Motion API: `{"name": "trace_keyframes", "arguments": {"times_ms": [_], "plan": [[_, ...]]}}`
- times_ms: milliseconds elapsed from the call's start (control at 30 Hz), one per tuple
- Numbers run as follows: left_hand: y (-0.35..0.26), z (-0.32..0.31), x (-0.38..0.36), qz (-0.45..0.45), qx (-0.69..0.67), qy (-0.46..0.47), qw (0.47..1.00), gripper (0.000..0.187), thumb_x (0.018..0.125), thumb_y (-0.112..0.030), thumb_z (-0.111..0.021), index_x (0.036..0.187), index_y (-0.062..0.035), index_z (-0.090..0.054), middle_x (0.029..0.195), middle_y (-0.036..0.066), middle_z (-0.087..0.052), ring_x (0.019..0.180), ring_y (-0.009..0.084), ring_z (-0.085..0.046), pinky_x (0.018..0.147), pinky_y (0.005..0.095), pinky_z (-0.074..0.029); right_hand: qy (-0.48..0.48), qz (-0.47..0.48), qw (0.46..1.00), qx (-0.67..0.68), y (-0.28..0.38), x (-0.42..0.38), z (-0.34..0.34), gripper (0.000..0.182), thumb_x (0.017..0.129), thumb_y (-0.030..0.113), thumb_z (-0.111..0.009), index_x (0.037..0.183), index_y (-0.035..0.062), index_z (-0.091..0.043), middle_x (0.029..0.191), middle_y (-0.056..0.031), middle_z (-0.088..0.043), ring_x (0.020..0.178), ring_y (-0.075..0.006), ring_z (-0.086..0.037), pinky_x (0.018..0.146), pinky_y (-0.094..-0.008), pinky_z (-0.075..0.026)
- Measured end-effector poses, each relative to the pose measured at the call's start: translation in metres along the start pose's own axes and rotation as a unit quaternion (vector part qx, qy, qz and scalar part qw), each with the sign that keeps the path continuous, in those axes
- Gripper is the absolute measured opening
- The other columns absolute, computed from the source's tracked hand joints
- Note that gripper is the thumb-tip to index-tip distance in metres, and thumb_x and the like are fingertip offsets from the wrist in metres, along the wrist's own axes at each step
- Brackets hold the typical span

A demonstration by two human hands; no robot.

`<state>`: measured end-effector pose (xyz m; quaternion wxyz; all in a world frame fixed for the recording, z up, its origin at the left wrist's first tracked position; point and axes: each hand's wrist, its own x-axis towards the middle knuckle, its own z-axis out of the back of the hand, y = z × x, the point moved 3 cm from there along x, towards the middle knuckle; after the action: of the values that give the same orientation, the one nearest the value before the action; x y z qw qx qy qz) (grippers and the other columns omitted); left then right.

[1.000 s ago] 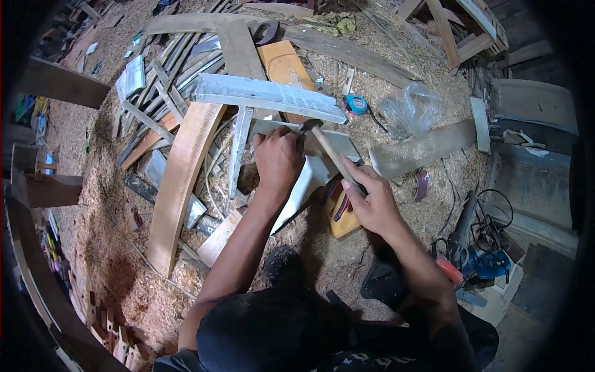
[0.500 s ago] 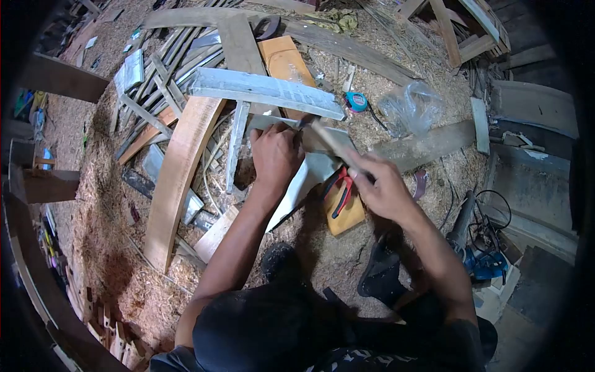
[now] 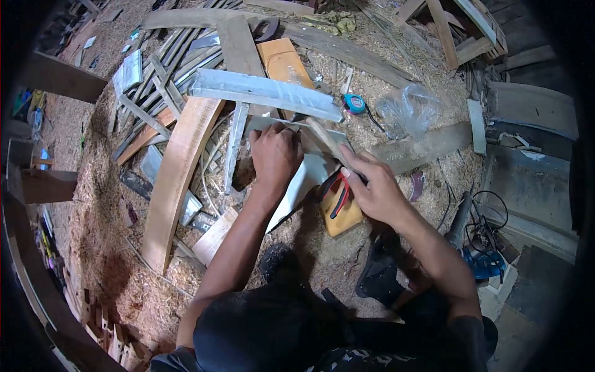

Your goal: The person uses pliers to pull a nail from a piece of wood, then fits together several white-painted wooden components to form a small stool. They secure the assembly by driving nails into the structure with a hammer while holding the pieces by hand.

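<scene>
My right hand (image 3: 370, 183) is closed round the pale wooden handle of a hammer (image 3: 327, 137). The dark hammer head, partly hidden, is close to the knuckles of my left hand (image 3: 276, 155). That left hand is curled into a fist over a pale board (image 3: 302, 180); whatever its fingers grip is hidden beneath them. Just beyond the fist lies a whitish, rough-faced wooden beam (image 3: 266, 93), with a narrow upright-looking strip (image 3: 235, 146) meeting it at the left. Red-and-black handled pliers (image 3: 339, 197) rest on a yellow-orange block (image 3: 344, 218) below my right hand.
A curved plank (image 3: 180, 180) lies left of my arms. Farther off are a turquoise tape measure (image 3: 354, 103), a clear plastic bag (image 3: 410, 111), an orange board (image 3: 285, 62) and stacked wood strips (image 3: 167, 74). A blue power tool (image 3: 486, 265) with a cord sits at right. Shavings cover the ground.
The hammer has shifted slightly, its handle now angled more steeply, and my right hand has come a little lower. My left fist stays in nearly the same place.
</scene>
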<state>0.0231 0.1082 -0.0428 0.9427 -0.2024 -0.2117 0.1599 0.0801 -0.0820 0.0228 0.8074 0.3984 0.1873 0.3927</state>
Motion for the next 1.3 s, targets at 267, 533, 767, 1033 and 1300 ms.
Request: {"name": "trace_keyframes", "arguments": {"times_ms": [267,533,767,1033,1300], "plan": [[0.005,-0.004,0.002,0.018,0.012,0.025,0.999,0.011,0.069,-0.018,-0.067,0.073,-0.008,-0.069,0.083,0.012,-0.066,0.084,0.0264,-0.062,0.077,0.0406,-0.037,0.019,-0.072,0.996,0.038,-0.011,-0.008,-0.019,0.041,0.088,0.006,-0.057,0.128,-0.0021,-0.053,0.088,-0.019,-0.06,0.081,-0.0263,-0.059,0.078,-0.0341,-0.046],[0.004,-0.004,0.003,0.021,-0.001,0.019,1.0,0.013,0.069,-0.018,-0.067,0.071,-0.0058,-0.067,0.08,0.014,-0.065,0.082,0.0275,-0.062,0.077,0.0406,-0.038,-0.028,-0.018,0.999,0.012,-0.005,-0.003,-0.01,0.044,0.087,0.003,-0.056,0.13,0.0003,-0.052,0.084,-0.0194,-0.057,0.077,-0.0288,-0.058,0.072,-0.0359,-0.046],[0.004,-0.005,0.002,0.023,-0.002,0.01,1.0,0.012,0.072,-0.017,-0.066,0.07,-0.006,-0.067,0.08,0.013,-0.065,0.082,0.0272,-0.062,0.077,0.0406,-0.037,0.063,-0.066,0.996,-0.002,-0.007,-0.002,-0.008,0.044,0.087,0.003,-0.054,0.131,-0.0009,-0.05,0.092,-0.0218,-0.06,0.082,-0.0315,-0.06,0.077,-0.0367,-0.047],[0.006,-0.001,0.0,0.004,0.006,0.01,1.0,0.016,0.081,-0.02,-0.062,0.08,-0.0041,-0.063,0.086,0.015,-0.062,0.085,0.03,-0.06,0.076,0.0423,-0.038,0.051,-0.098,0.994,-0.009,-0.008,-0.01,0.003,0.042,0.088,0.007,-0.057,0.124,-0.0133,-0.049,0.107,-0.0245,-0.062,0.098,-0.0314,-0.063,0.086,-0.0359,-0.047],[0.005,0.001,0.001,0.014,0.005,0.022,1.0,0.014,0.079,-0.017,-0.061,0.076,-0.0033,-0.062,0.086,0.015,-0.06,0.086,0.0302,-0.059,0.077,0.0416,-0.038,0.009,-0.085,0.995,0.046,-0.008,-0.006,-0.005,0.042,0.092,0.013,-0.054,0.128,-0.0081,-0.05,0.093,-0.0215,-0.061,0.079,-0.029,-0.062,0.072,-0.0366,-0.048]]}}
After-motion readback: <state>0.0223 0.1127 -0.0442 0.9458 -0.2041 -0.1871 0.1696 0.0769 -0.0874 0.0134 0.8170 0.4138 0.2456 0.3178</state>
